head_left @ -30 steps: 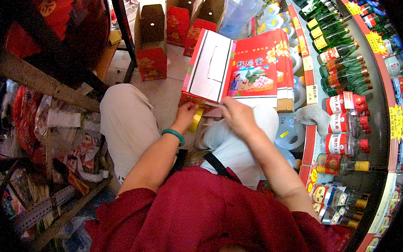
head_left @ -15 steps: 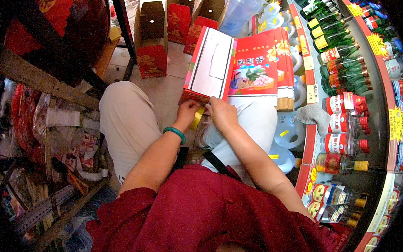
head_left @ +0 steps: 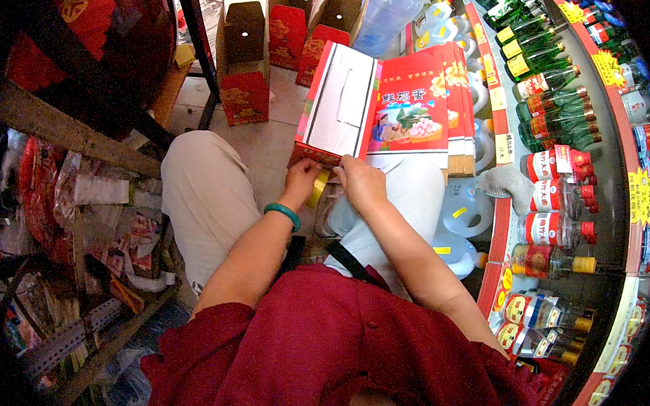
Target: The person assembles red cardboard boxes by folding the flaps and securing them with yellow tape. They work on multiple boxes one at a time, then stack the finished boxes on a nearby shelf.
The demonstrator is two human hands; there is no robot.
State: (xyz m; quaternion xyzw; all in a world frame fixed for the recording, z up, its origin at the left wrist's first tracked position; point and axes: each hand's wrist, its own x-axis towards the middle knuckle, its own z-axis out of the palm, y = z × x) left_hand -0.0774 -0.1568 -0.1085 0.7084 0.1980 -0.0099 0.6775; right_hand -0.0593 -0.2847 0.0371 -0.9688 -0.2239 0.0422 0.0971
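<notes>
A red and white carton [head_left: 339, 102] stands between my knees, its near red end toward me. At that end my left hand [head_left: 303, 180], a green bangle on its wrist, is closed on a roll of yellow tape [head_left: 318, 189], which hangs under the fingers. My right hand [head_left: 361, 182] is close beside it at the carton's lower right corner, thumb and fingers pinched together. Whatever lies between those fingertips is too small to make out. Flat red printed cartons [head_left: 414, 108] with an egg picture lean against the carton's right side.
Several open red boxes [head_left: 247, 96] stand on the floor ahead. Shelves of bottles [head_left: 554, 230] line the right, with clear plastic jugs [head_left: 465, 208] at their foot and a grey glove [head_left: 506, 184] at the shelf edge. A metal rack [head_left: 85, 292] holding plastic bags is on the left.
My right hand has shifted very slightly to the right. My left hand, the tape roll and the carton look almost the same.
</notes>
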